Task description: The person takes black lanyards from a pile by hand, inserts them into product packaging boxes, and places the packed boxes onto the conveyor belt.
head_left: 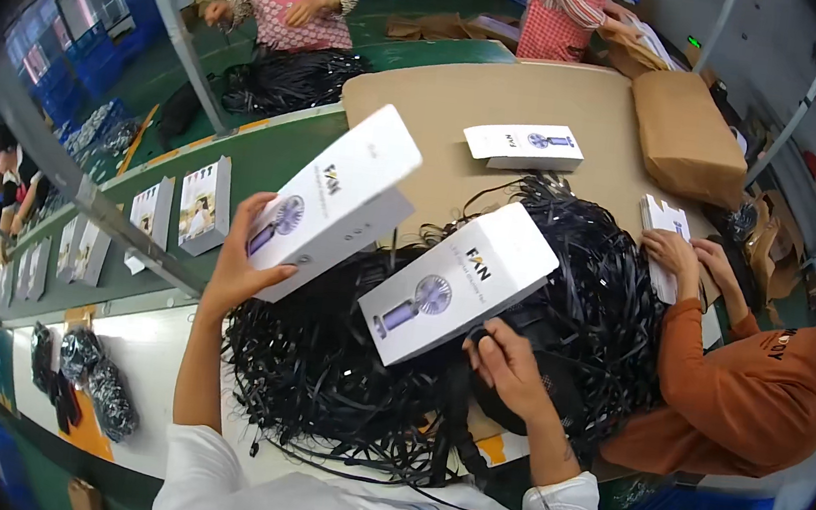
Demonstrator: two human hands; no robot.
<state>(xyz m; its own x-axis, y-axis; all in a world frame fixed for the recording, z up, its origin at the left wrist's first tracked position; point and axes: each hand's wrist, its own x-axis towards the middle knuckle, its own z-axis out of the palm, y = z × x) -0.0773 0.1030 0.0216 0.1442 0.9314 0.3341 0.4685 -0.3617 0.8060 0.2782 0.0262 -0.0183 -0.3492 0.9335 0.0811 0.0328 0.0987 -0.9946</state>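
Note:
My left hand (252,257) grips a white box (339,197) with a purple fan pictured on it, tilted, its end flap raised. A second white fan box (455,286) lies slanted on a big heap of black straps (334,378). Just by that box's lower right side, my right hand (511,368) is closed with fingers bent round what looks like a black strap (471,348). How the strap runs behind the fingers is hidden. Farther off, a third white fan box (531,146) lies on brown cardboard (415,105).
At right, a person in an orange top (734,393) handles white boxes. Printed boxes (204,204) stand along the green conveyor (269,154) at left, beside a metal post (83,188). A brown paper bundle (688,136) sits far right. People in aprons (296,0) stand opposite.

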